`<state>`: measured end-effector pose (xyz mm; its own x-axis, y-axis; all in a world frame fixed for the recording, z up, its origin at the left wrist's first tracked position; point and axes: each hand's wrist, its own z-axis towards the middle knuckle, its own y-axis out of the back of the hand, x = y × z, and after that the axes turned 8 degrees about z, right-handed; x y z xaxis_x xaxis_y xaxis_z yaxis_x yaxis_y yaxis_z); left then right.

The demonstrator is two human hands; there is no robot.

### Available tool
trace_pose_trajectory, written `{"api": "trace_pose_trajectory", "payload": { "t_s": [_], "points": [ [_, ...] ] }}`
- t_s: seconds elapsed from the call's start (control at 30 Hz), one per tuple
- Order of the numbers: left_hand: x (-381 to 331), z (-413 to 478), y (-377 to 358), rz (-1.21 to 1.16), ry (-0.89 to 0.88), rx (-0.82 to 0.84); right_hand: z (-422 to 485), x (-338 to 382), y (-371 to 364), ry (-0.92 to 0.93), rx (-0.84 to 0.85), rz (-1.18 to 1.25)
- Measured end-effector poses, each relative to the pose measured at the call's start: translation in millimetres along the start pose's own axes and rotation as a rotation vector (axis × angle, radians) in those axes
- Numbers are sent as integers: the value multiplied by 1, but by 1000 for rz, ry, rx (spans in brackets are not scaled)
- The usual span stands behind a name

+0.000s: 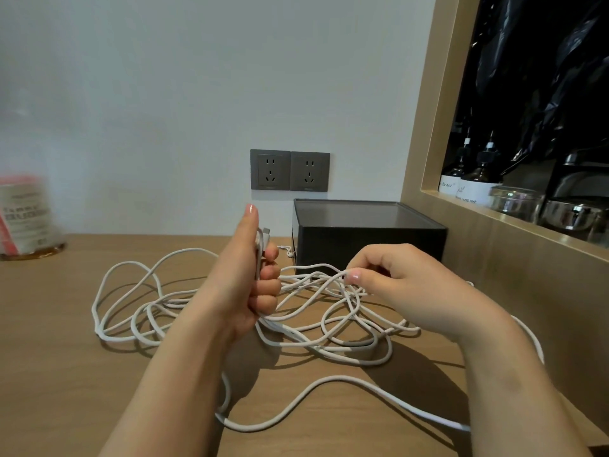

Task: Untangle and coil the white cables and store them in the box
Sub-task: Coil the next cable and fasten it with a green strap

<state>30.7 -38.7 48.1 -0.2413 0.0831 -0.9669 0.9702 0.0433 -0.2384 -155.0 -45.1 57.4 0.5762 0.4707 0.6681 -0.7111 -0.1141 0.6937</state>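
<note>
Left hand [250,275] fists round a white cable end, thumb up; right hand [392,278] pinches a strand, probably between thumb and forefinger. The tangled white cables [329,328] sprawl before the dark rectangular box [369,239] on the wooden tabletop [59,341].

Container [24,216] at left edge: blurred, cut off by the frame, label unreadable. White cables [349,301]: strands vanish inside the left hand [244,275] grip and behind the right hand [405,285]; number of cables cannot be told. Box [369,239] interior hidden. Bottles [474,183]: labels partly hidden by niche frame [461,201].
</note>
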Motion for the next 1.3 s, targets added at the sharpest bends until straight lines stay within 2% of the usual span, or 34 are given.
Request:
{"api": "trace_pose_trajectory", "payload": {
  "t_s": [0.1, 0.2, 0.3, 0.47, 0.57, 0.87, 1.0, 1.17, 1.3],
  "points": [
    [3, 0, 0, 116, 25, 35, -1, 2, 0, 48, 24, -12],
    [6, 1, 0, 206, 40, 74, 2, 3, 0, 115, -155, -34],
    [7, 0, -2, 212, 81, 214, 5, 3, -4, 143, -354, -136],
    [7, -7, -4, 478, 41, 406, 6, 2, -12, 122, -485, -216],
    [8, -7, -3, 556, -18, 370, 8, 0, -13, 89, -485, -180],
    [15, 2, -6, 597, -155, 283, 13, -6, -14, 155, -442, -105],
    [15, 2, -9, 732, -260, 214, 13, -7, -11, 150, -469, -89],
    [15, 0, -8, 511, -175, 273, 11, -4, -12, 142, -473, -83],
    [14, -3, -6, 475, -138, 308, 11, -3, -12, 170, -450, -87]
  ]
}}
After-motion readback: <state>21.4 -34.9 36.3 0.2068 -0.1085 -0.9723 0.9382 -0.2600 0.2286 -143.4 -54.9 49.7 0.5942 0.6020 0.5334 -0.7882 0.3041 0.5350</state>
